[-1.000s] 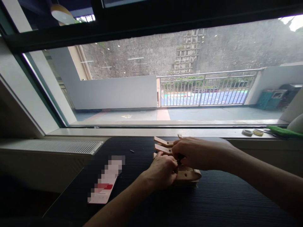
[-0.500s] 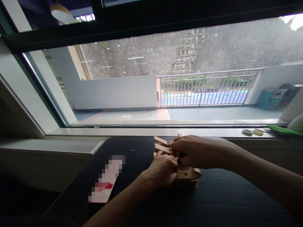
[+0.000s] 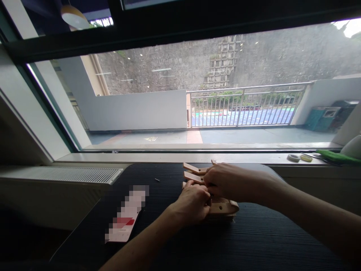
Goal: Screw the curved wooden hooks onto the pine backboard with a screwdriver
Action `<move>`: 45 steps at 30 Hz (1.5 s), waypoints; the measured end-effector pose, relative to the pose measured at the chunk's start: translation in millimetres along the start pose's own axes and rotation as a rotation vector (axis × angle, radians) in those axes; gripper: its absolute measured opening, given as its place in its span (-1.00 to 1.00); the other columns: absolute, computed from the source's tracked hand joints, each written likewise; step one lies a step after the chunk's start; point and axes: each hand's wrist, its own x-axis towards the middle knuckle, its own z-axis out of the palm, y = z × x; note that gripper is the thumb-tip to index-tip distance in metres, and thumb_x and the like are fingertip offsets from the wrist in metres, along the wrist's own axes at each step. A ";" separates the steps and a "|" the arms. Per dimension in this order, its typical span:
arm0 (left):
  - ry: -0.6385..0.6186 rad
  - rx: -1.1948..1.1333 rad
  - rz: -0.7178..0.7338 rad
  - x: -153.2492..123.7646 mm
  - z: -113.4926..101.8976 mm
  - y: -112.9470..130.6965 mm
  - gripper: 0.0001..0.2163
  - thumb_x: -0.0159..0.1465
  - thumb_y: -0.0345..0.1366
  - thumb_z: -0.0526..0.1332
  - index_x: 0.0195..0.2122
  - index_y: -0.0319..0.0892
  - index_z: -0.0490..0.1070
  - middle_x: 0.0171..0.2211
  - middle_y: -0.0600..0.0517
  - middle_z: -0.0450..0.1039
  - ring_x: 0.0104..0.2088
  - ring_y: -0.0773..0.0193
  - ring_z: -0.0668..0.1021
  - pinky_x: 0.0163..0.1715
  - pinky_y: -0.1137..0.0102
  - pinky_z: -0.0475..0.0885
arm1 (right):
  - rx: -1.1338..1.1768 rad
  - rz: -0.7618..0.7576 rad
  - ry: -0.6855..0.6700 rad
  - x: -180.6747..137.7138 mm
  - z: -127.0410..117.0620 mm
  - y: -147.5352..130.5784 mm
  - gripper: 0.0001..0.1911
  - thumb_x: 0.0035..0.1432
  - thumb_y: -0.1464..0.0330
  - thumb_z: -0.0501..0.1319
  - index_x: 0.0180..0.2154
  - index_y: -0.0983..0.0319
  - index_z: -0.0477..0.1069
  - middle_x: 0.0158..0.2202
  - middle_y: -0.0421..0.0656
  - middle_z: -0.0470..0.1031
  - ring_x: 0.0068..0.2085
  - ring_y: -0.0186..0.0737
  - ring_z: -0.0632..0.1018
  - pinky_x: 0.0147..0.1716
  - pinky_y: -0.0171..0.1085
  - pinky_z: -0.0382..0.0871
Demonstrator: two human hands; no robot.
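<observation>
A light wooden assembly [image 3: 220, 207] of several strips with drilled holes rests on the dark table. My left hand [image 3: 194, 201] is closed on its left side, fingers curled over the wood. Above the middle of the assembly, my right hand [image 3: 229, 182] is closed in a pinch, its fingertips meeting those of the left. What the right fingers pinch is hidden behind the hand. Two angled wooden strips [image 3: 193, 177] stick out to the left beyond the hands.
A small screw-like piece [image 3: 157, 180] lies on the dark table [image 3: 158, 210]. A phone [image 3: 124, 226] with a blurred screen is at left. Tape rolls [image 3: 293, 158] and a green cloth [image 3: 332, 156] sit on the windowsill [image 3: 169, 157]. A radiator [image 3: 62, 175] stands left of the table.
My right hand has turned slightly over the assembly, and the dark object seen under its fingers is now hidden. My left hand stays in place.
</observation>
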 end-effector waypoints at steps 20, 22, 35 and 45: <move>-0.019 0.027 -0.120 0.0 -3.0 8.4 -0.85 0.11 -0.40 0.11 -0.47 -0.15 0.48 -0.36 0.00 0.53 -0.21 0.14 0.47 -0.02 0.19 0.21 | -0.062 0.030 0.011 2.5 4.1 1.6 -0.83 0.10 0.46 0.13 -0.36 0.28 0.50 -0.46 -0.10 0.47 -0.42 -0.30 0.40 -0.39 -0.34 0.13; -0.010 0.025 -0.117 -0.2 -2.3 7.7 -0.85 0.11 -0.40 0.11 -0.47 -0.15 0.47 -0.35 0.00 0.52 -0.20 0.14 0.46 -0.03 0.20 0.22 | -0.076 0.046 0.008 2.3 3.8 1.6 -0.85 0.09 0.45 0.14 -0.39 0.29 0.49 -0.46 -0.12 0.46 -0.45 -0.31 0.39 -0.44 -0.35 0.11; 0.005 0.000 -0.100 -0.3 -0.4 5.2 -0.88 0.10 -0.41 0.12 -0.45 -0.16 0.45 -0.28 0.01 0.52 -0.13 0.15 0.45 0.05 0.19 0.16 | -0.078 0.064 -0.041 -4.6 -8.4 -7.2 -0.84 0.01 0.56 0.14 -0.39 0.31 0.48 -0.40 -0.12 0.48 -0.44 -0.36 0.39 -0.49 -0.38 0.07; 0.002 0.022 -0.063 -1.3 1.8 2.8 -0.86 0.13 -0.36 0.14 -0.45 -0.15 0.50 -0.34 0.03 0.54 -0.13 0.18 0.46 0.06 0.23 0.15 | -0.103 0.083 0.039 -6.7 -4.5 -7.5 -0.85 0.06 0.39 0.18 -0.32 0.24 0.50 -0.41 -0.15 0.48 -0.48 -0.35 0.37 -0.53 -0.37 0.04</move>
